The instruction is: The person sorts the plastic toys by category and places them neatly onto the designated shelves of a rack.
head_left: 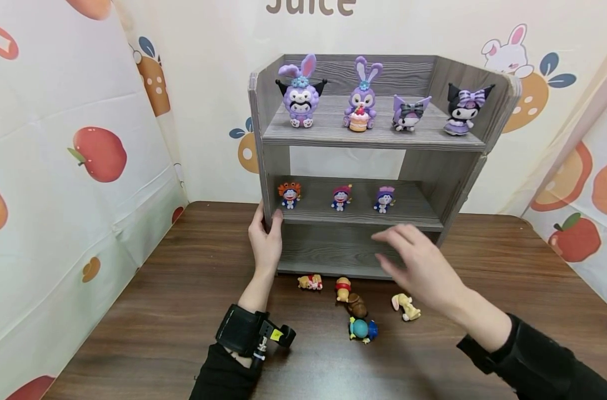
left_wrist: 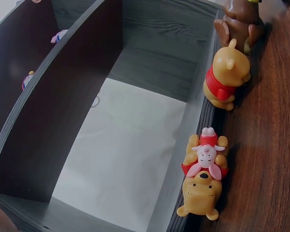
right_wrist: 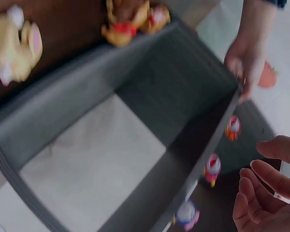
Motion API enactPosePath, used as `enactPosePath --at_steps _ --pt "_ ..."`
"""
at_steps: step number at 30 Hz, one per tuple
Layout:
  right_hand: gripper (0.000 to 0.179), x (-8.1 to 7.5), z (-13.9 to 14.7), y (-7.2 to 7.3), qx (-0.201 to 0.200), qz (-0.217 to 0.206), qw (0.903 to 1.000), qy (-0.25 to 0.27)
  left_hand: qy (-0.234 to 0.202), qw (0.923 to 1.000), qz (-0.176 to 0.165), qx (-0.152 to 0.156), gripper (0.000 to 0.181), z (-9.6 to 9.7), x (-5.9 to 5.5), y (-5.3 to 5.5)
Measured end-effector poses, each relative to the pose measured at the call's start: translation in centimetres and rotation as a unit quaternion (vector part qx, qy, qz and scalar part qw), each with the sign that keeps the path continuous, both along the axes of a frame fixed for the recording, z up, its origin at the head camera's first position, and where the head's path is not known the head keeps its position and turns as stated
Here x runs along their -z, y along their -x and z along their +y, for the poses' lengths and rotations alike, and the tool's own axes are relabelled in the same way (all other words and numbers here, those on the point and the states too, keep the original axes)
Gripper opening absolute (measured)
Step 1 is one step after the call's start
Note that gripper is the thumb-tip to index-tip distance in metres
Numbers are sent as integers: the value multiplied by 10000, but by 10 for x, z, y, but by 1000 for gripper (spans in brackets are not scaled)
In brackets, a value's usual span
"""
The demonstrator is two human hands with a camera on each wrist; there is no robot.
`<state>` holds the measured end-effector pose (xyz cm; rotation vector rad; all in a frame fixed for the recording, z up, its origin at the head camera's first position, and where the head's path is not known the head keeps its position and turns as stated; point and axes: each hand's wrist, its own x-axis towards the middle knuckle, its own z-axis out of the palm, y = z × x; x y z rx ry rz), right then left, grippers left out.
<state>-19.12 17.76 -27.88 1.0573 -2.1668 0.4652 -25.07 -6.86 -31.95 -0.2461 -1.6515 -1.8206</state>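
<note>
My left hand (head_left: 266, 239) holds the left side panel of a grey wood-grain display shelf (head_left: 353, 216), thumb at the front edge and fingers on the outer side. My right hand (head_left: 423, 266) hovers before the lower right of the shelf, fingers loosely bent and holding nothing. Three small blue figurines stand on the middle level: one with an orange mane (head_left: 290, 194), one with a pink hat (head_left: 340, 198) and one with a purple hat (head_left: 384, 199). On the top level stand several purple figurines, among them a rabbit with a cake (head_left: 361, 100) and a black-hooded one (head_left: 464, 111).
Several figurines lie on the brown table (head_left: 223, 255) before the shelf: a yellow bear with a pink piglet (left_wrist: 203, 179), a red-shirted bear (left_wrist: 223, 79), a brown figurine (head_left: 356, 305), a blue-and-teal one (head_left: 362, 329) and a pale yellow one (head_left: 406, 307). Fruit-printed cloth (head_left: 208, 111) hangs behind.
</note>
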Motion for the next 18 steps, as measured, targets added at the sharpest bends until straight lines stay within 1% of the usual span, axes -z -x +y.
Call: enactPosePath --at_steps 2,4,7,8,12,15,18 --pt "25 9 -3 -6 -77 -104 9998 -143 -8 10000 -8 7 41 0 0 0" --pt "25 17 -5 -12 -146 -127 9994 -270 -7 10000 -19 11 41 0 0 0" --pt "14 27 -9 -20 -162 -277 9986 -421 -1 10000 -20 9 41 0 0 0" --pt "14 31 -11 -23 -152 -319 9982 -476 3 10000 -17 10 41 0 0 0" --pt "26 44 -17 -32 -127 -525 9955 -775 1 10000 -4 -7 41 0 1 1" --pt "26 52 -21 -36 -86 -868 9903 -1080 3 10000 14 -23 41 0 1 1" --pt "25 59 -24 -39 24 -1320 9807 -1441 21 10000 21 -45 41 0 1 1"
